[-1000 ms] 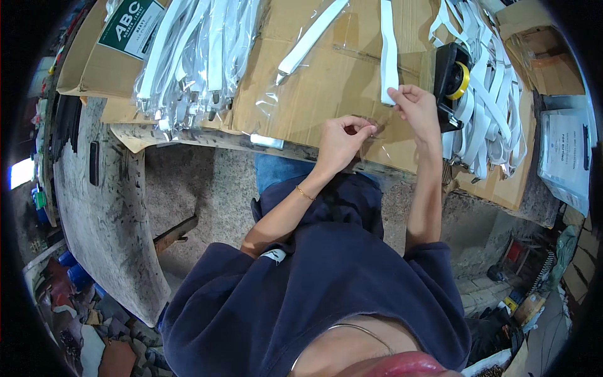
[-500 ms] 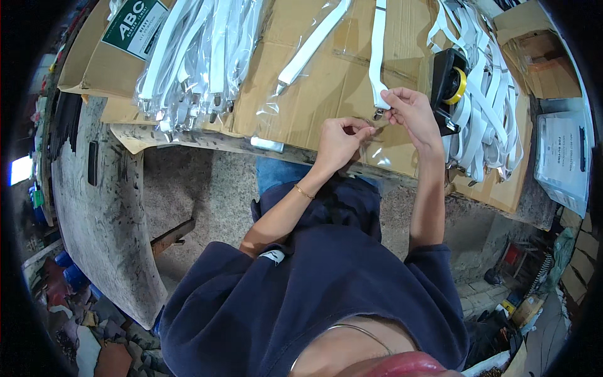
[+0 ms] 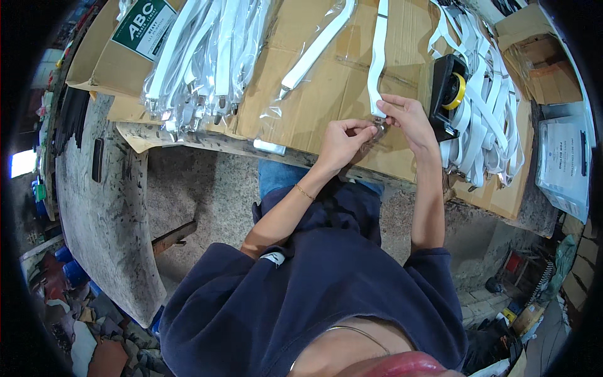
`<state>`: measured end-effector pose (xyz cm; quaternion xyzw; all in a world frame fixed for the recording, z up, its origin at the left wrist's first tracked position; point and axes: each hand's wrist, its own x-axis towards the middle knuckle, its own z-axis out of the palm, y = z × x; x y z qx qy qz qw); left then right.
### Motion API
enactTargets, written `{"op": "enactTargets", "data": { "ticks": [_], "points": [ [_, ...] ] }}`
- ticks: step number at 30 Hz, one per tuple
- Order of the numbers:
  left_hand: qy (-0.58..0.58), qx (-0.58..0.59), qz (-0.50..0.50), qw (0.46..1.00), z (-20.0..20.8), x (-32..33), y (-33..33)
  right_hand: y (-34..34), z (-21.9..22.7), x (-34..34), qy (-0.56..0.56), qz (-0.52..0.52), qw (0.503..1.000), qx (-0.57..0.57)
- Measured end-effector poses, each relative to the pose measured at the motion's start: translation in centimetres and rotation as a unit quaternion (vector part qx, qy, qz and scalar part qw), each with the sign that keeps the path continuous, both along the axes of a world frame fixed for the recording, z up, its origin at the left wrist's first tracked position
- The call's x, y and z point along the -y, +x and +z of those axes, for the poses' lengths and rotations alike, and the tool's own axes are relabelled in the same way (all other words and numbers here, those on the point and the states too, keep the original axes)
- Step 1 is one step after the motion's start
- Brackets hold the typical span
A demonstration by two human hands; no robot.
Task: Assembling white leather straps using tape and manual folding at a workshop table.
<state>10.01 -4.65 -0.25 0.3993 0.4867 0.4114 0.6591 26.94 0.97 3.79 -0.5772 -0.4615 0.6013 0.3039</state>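
Two bare hands: both work above the cardboard sheet [image 3: 301, 125] near its front edge, close together.
Right hand [image 3: 412, 122]: thumb and forefinger pinch the lower end of a white suspender strap [image 3: 377, 56], just above its metal clip [image 3: 379, 120].
Left hand [image 3: 340, 146]: thumb and forefinger pressed together at the tips, just beside the metal clip; they appear to pinch the edge of a clear plastic sleeve [image 3: 375, 144], though the film is hard to make out.
Strap position: runs from the upper edge of the view down to the right hand, with a slight bend near its lower end.
Sleeved strap [image 3: 318, 50]: lies slanted on the cardboard sheet, left of the held strap, in clear plastic.
Sleeved bundle [image 3: 220, 63]: many white straps in clear plastic, farther left, clip ends toward the person.
Tape dispenser [image 3: 439, 94]: black, with a yellow-cored roll [image 3: 458, 92], just beside the right hand.
Loose strap pile [image 3: 487, 100]: white straps with metal clips, right of the tape dispenser.
Cardboard box [image 3: 94, 66]: upper left, bearing a green-and-white label [image 3: 144, 28].
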Motion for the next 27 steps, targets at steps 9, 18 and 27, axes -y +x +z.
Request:
{"op": "enactTargets", "data": {
  "ticks": [9, 18, 27],
  "points": [
    [-0.005, 0.040, 0.020, 0.999, 0.1, -0.4, 0.7, -0.4, 0.1, -0.4, -0.006, 0.013, 0.999, -0.032],
    [-0.009, 0.057, 0.019, 0.998, -0.1, -0.3, 0.9, 0.3, -1.8, -0.4, 0.000, 0.019, 0.992, -0.128],
    [-0.079, 0.169, 0.041, 0.982, 0.9, -1.2, 1.1, -0.1, -2.1, -0.7, -0.026, 0.082, 0.987, -0.136]
  ]
}}
